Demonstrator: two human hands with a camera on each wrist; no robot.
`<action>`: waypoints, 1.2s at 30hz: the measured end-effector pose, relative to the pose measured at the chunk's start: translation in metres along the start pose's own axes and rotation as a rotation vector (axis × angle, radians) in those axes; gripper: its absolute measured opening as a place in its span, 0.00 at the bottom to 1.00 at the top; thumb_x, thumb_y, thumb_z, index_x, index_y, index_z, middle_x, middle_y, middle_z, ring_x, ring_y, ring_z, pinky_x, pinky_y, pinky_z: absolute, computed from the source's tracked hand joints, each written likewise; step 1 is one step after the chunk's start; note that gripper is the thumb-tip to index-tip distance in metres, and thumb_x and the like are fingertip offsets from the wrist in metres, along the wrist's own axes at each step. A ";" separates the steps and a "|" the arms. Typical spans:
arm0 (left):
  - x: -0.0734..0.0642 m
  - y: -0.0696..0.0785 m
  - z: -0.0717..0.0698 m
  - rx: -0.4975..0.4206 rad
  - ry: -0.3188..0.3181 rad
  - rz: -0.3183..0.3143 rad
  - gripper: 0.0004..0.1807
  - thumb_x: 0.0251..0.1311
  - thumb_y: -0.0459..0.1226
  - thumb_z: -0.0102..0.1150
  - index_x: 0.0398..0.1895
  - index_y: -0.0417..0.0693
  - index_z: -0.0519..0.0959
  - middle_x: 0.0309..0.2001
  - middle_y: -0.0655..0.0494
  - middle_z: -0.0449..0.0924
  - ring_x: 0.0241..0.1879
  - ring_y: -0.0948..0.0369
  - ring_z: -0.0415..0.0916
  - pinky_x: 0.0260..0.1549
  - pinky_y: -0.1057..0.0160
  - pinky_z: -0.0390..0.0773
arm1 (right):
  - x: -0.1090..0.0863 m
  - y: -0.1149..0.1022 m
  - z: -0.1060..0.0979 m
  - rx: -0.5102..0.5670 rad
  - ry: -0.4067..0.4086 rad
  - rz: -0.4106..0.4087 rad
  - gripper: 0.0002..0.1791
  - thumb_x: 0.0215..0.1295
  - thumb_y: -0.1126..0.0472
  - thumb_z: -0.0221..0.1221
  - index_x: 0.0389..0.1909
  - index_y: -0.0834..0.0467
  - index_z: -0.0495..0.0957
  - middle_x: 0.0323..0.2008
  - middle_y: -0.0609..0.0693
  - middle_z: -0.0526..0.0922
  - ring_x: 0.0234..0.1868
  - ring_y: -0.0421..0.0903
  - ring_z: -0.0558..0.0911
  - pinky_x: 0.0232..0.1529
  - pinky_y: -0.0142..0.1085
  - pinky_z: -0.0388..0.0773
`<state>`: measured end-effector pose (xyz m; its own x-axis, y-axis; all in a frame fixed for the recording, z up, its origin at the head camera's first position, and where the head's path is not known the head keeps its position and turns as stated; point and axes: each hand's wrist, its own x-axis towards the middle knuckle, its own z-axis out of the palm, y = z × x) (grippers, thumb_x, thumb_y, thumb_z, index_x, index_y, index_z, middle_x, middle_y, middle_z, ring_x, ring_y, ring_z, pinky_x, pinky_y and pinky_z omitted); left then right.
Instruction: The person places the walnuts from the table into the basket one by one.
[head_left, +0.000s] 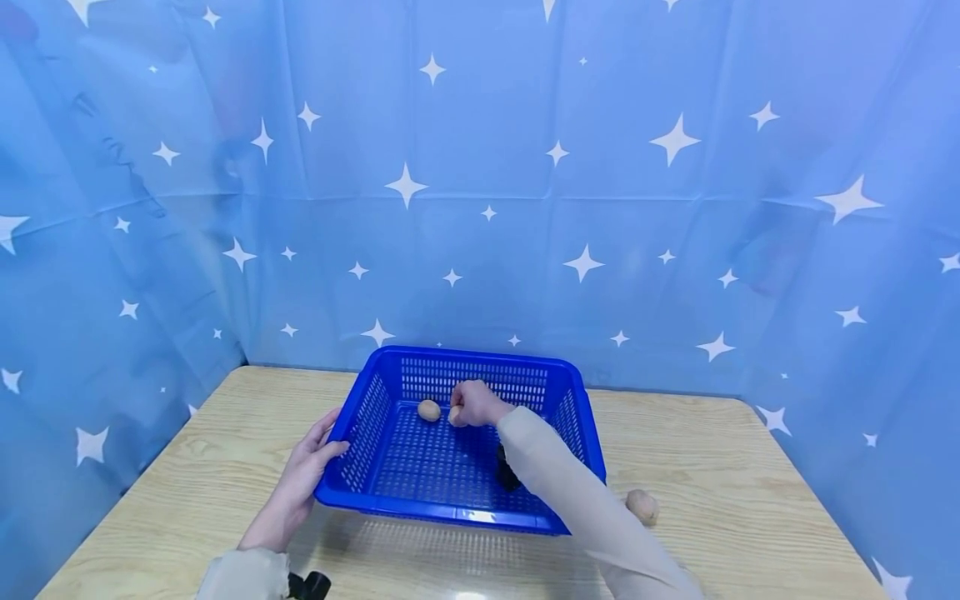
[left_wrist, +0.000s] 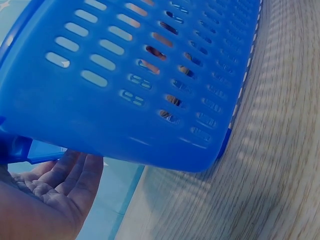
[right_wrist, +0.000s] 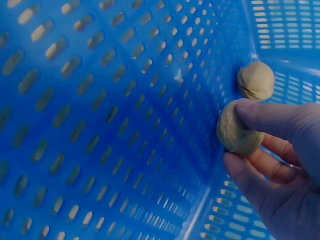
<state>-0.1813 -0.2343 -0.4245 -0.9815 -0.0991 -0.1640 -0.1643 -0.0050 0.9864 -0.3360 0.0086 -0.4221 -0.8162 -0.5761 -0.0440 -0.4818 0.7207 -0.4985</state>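
Observation:
A blue plastic basket point(head_left: 480, 515) with slotted walls stands on the wooden table. My left hand point(head_left: 306, 467) holds its left rim; in the left wrist view the fingers point(left_wrist: 82, 182) reach up under the rim, and the thumb is hidden there. Inside the basket, near the far wall, my right hand point(head_left: 478, 404) pinches a tan potato point(right_wrist: 235, 131) between thumb and fingers. Close by on the basket floor lies another potato point(head_left: 429, 410). A third potato point(head_left: 642, 507) rests on the table outside, right of the basket and beside my right sleeve.
The light wood table point(head_left: 712, 467) extends to both sides of the basket. A blue curtain point(head_left: 480, 233) with white stars hangs behind the table and along its sides. A black wrist camera point(head_left: 309, 585) shows at my left sleeve.

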 end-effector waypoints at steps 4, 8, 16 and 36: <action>0.000 0.000 0.002 -0.013 -0.004 0.005 0.35 0.64 0.34 0.46 0.74 0.48 0.48 0.70 0.43 0.53 0.53 0.58 0.67 0.45 0.66 0.68 | -0.002 0.000 0.001 -0.013 0.012 -0.030 0.03 0.52 0.71 0.64 0.27 0.67 0.79 0.20 0.47 0.70 0.23 0.41 0.65 0.27 0.31 0.63; 0.001 0.000 0.003 -0.031 -0.007 0.008 0.35 0.64 0.34 0.46 0.73 0.48 0.48 0.69 0.43 0.55 0.48 0.62 0.69 0.43 0.66 0.70 | -0.004 0.000 0.001 -0.016 0.013 -0.016 0.03 0.53 0.71 0.63 0.27 0.67 0.79 0.19 0.47 0.68 0.22 0.41 0.63 0.27 0.32 0.62; 0.001 0.000 0.003 -0.020 -0.009 0.004 0.35 0.64 0.34 0.47 0.74 0.48 0.48 0.70 0.44 0.54 0.50 0.61 0.68 0.44 0.66 0.69 | -0.009 -0.006 -0.013 0.015 0.034 0.027 0.13 0.55 0.69 0.64 0.42 0.67 0.78 0.40 0.58 0.80 0.41 0.50 0.78 0.42 0.40 0.75; -0.001 0.003 0.001 -0.009 -0.001 0.000 0.35 0.64 0.34 0.46 0.74 0.48 0.48 0.69 0.42 0.54 0.44 0.66 0.71 0.42 0.67 0.70 | -0.054 -0.027 -0.077 0.215 0.075 -0.040 0.18 0.58 0.65 0.64 0.49 0.67 0.76 0.46 0.61 0.79 0.46 0.50 0.79 0.46 0.38 0.75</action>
<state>-0.1806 -0.2334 -0.4218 -0.9815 -0.0978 -0.1643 -0.1638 -0.0137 0.9864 -0.3033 0.0498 -0.3394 -0.8233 -0.5662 0.0397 -0.4413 0.5945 -0.6722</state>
